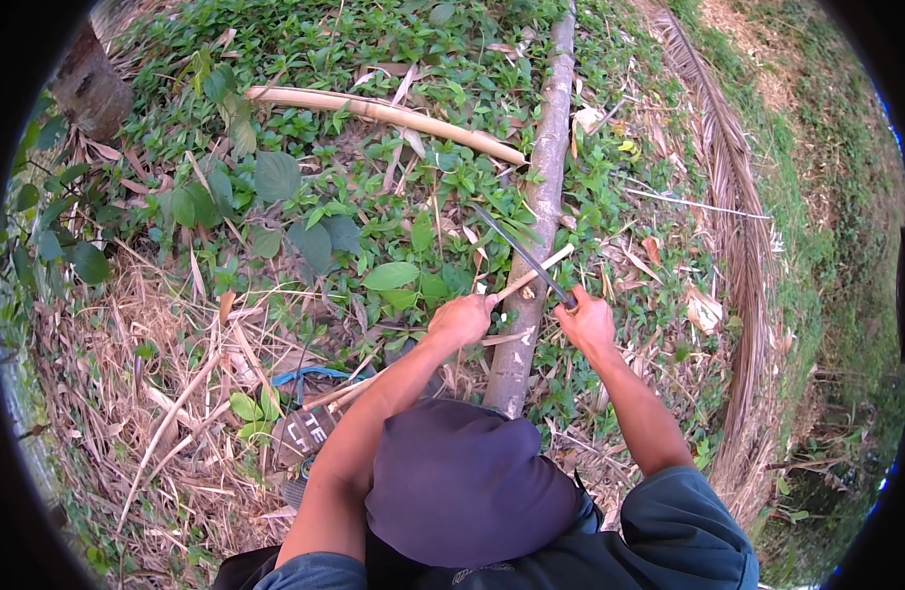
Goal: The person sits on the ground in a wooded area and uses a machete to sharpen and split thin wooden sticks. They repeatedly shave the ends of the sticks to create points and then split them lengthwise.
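Note:
My left hand point(464, 320) is closed around the near end of a pale split bamboo strip point(516, 285). The strip slants up and right over a grey-brown log point(543, 202). In my right hand point(587, 322), on the other side of the log, is the dark handle of a long-bladed knife point(526, 254), seen almost edge-on. Its blade points up and left and crosses the strip above the log. Whether the edge touches the strip I cannot tell.
A longer piece of bamboo point(383, 111) lies beyond, its right end by the log. A dry palm frond point(737, 206) runs along the right. A tree trunk point(91, 84) stands far left. Near my left forearm are a shoe point(300, 433) and dry sticks point(177, 423) among leafy plants.

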`<state>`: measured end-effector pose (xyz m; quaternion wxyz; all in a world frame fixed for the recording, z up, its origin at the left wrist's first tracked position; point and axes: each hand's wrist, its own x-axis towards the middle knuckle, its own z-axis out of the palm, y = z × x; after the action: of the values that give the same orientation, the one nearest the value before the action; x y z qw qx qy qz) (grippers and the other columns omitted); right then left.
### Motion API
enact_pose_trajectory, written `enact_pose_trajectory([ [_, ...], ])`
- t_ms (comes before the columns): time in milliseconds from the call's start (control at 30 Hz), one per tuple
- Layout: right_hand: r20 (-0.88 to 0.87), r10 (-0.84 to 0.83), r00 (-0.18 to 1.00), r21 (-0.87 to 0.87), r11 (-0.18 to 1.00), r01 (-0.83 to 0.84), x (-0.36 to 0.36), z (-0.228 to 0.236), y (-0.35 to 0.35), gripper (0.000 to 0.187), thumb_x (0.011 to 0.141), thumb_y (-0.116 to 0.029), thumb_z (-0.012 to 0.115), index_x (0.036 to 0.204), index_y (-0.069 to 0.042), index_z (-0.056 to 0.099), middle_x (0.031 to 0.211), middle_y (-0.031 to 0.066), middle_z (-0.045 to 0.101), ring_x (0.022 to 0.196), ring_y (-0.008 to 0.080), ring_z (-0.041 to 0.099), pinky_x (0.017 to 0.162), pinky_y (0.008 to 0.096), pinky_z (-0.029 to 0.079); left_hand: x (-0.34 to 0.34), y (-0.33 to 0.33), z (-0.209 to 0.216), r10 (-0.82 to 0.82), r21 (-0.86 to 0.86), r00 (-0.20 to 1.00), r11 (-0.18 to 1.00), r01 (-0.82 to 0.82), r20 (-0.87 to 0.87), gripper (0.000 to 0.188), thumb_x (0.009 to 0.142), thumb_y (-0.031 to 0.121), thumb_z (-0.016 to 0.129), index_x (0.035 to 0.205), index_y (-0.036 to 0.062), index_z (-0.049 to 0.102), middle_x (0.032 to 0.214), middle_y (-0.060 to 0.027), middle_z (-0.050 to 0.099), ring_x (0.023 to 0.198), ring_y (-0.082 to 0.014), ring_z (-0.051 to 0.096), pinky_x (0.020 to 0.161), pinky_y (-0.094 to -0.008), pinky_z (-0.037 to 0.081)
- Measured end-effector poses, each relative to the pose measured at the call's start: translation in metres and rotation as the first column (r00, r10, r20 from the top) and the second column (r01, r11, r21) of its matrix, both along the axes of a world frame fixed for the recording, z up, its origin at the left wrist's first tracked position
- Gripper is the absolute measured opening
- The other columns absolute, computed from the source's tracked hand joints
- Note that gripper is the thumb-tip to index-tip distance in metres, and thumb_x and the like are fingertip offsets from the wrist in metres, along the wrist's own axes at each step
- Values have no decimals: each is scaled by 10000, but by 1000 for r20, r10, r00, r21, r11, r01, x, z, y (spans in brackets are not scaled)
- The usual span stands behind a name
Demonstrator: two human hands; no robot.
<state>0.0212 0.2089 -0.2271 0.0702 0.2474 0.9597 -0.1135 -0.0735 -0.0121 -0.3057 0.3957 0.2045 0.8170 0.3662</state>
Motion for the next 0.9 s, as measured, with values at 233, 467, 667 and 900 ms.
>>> enact_pose_trajectory([
  [233,60,22,998,25,999,-23,7,-4,-7,318,796,-348,718,946,-88,613,874,187,715,802,439,687,751,536,547,2,6,-30,-75,48,997,996,74,27,642,1072,445,292,1006,-68,671,1042,-311,674,1004,-463,649,928,-527,497],
  [467,-88,113,990,-1,993,-114,5,-11,-5,306,815,-326,689,938,-55,616,858,212,694,768,445,680,716,540,551,4,13,-30,-53,72,998,996,50,42,667,1070,467,295,968,-74,669,1009,-320,671,967,-477,648,908,-527,504],
  [667,160,28,987,20,999,-32,-23,5,-6,325,811,-323,689,989,-57,632,857,257,696,864,459,677,805,545,543,5,3,-8,29,76,988,997,-18,-148,532,1058,407,387,981,-40,665,918,-280,692,900,-465,666,847,-555,510],
  [900,52,-115,992,-175,977,123,-19,-5,-4,360,750,-326,711,956,-33,677,858,241,706,856,440,681,807,509,548,2,-18,12,-19,70,950,997,43,-313,432,1044,372,419,1030,10,654,920,-248,701,883,-438,677,821,-548,509],
])
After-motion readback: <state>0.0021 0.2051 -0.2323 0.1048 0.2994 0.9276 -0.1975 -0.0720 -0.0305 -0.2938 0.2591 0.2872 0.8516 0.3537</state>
